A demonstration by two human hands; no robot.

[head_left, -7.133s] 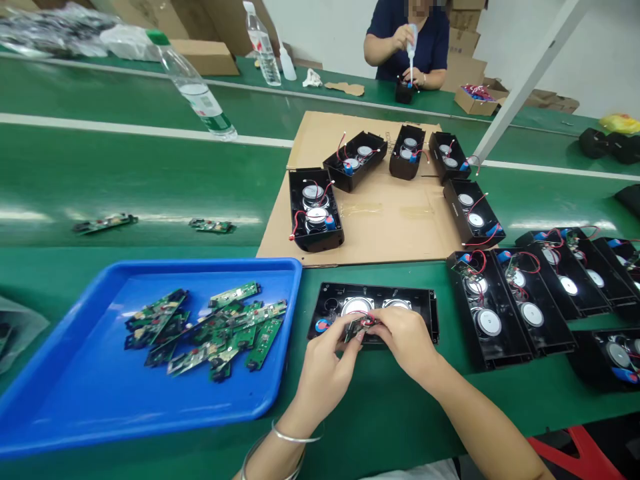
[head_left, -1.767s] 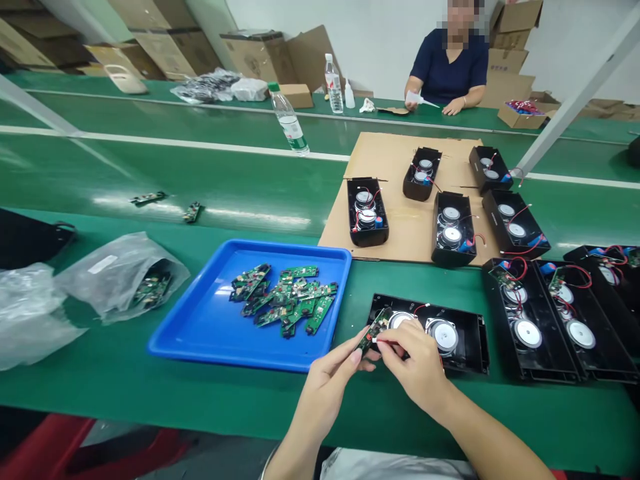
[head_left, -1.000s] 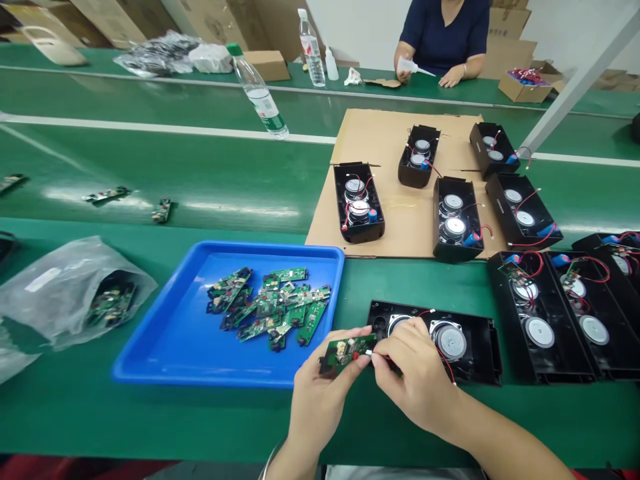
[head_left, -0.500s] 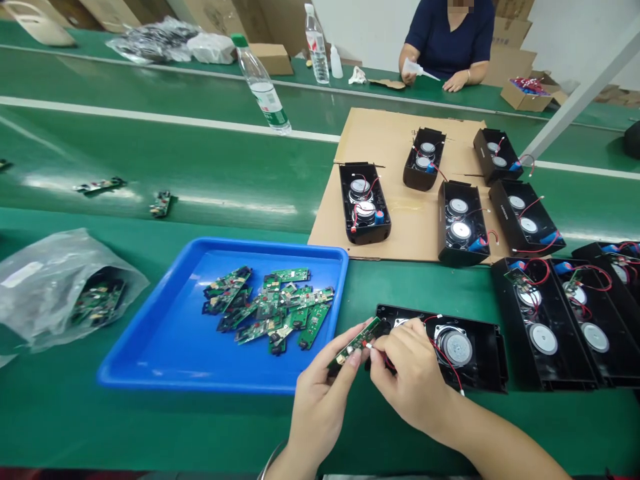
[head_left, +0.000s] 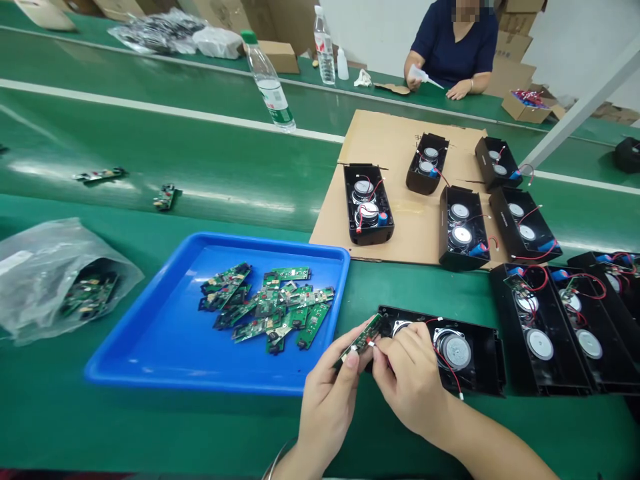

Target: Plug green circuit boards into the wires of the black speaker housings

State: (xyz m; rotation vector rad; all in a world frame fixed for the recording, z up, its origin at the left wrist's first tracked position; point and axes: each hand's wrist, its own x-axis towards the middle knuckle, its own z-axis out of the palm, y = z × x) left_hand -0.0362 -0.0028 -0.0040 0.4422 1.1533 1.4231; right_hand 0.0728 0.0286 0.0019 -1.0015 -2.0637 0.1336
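Note:
My left hand (head_left: 330,393) is closed on a narrow green circuit board (head_left: 361,339), tilted up between thumb and fingers. Against the board's red part, my right hand (head_left: 413,383) pinches a small white wire connector (head_left: 371,343); whether it is seated there I cannot tell. Just behind both hands lies an open black speaker housing (head_left: 483,360) with two round speakers, one partly covered by my right hand. A red and black wire with a white plug hangs over its near edge. To the left, a blue tray (head_left: 165,347) holds a heap of similar circuit boards (head_left: 270,307).
More black speaker housings (head_left: 367,203) stand on a cardboard sheet (head_left: 400,207) and in a row at right. A plastic bag (head_left: 30,287) of boards lies left. Two loose boards (head_left: 165,197) and a water bottle (head_left: 273,93) are farther back. A co-worker (head_left: 453,47) sits opposite holding a white bottle.
The camera view has shifted slightly. Both hands stay together at the circuit board, with the right fingertips still pinching the connector against it.

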